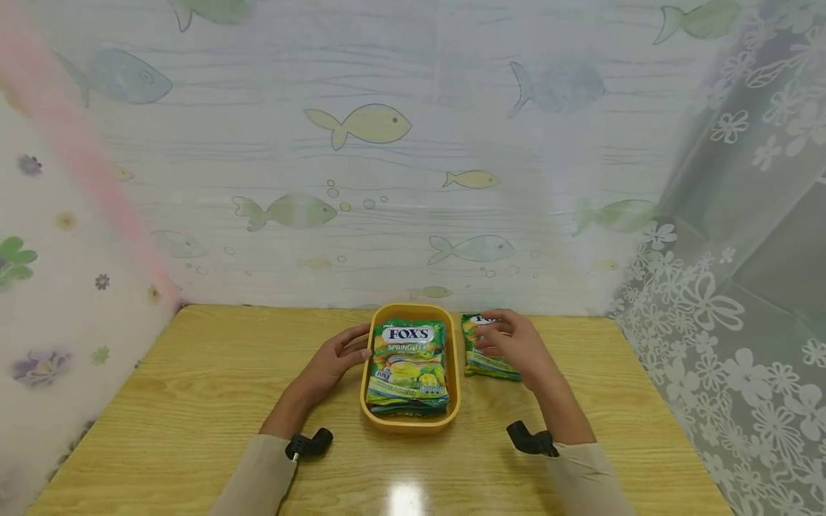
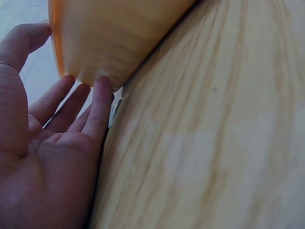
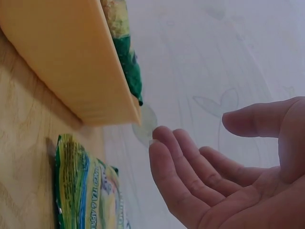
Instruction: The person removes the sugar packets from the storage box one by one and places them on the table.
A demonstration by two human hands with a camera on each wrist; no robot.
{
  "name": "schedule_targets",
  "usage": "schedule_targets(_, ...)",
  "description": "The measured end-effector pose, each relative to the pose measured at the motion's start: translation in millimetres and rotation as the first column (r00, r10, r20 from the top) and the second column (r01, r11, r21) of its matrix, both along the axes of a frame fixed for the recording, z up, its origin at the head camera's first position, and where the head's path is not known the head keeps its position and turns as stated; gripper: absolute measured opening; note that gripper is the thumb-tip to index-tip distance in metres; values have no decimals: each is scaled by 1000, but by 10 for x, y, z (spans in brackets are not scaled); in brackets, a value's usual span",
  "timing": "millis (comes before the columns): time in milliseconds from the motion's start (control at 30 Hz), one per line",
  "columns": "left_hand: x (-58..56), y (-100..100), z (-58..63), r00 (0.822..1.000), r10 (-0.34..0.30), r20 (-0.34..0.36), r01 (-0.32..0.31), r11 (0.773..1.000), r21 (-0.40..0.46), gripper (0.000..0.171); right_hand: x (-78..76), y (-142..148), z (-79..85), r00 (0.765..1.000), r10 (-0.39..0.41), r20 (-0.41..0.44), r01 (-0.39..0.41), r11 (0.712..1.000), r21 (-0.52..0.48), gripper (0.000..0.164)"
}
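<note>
A yellow plastic tub point(image 1: 413, 428) stands on the table with green FOX'S Spring Tea candy bags point(image 1: 408, 373) stacked inside, the top one face up. My left hand point(image 1: 330, 363) is at the tub's left side. In the left wrist view, its fingertips point(image 2: 101, 88) touch the outer wall, with the thumb at the rim. Right of the tub lies another green FOX'S candy bag point(image 1: 482, 362), flat on the wood. Over this bag hovers my right hand point(image 1: 515, 345), holding nothing. The right wrist view has its fingers loosely bent and the thumb apart, above the bag point(image 3: 88, 191).
The light wooden table point(image 1: 213, 387) meets a fish-print curtain point(image 1: 374, 236) behind the tub. Floral sheets hang at the left and right sides. A black wrist mount point(image 1: 311, 443) sits on the left forearm and another mount point(image 1: 530, 438) on the right.
</note>
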State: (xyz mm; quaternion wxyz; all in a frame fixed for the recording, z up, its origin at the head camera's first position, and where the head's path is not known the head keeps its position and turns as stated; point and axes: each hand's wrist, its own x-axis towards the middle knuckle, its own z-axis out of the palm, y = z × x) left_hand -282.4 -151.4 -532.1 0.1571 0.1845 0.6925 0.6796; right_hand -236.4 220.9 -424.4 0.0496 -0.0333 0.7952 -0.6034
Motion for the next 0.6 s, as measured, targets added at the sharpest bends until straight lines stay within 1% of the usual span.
schedule_targets(100,1,-4,6,1000,4,1,-4,1000,-8,64,-5,-38,-11,1000,-3,6,3,1000,-14,46)
schedule_targets(367,-17,-20,-33,1000,-4,-22,3,1000,-15,62,-20,-137,-14,999,42,13,-42,999,3,47)
schedule_targets(600,-16,-11,-22,1000,-3,-18,3,1000,-12,62,-29,-214,23,996,85,36,-84,996,-13,51)
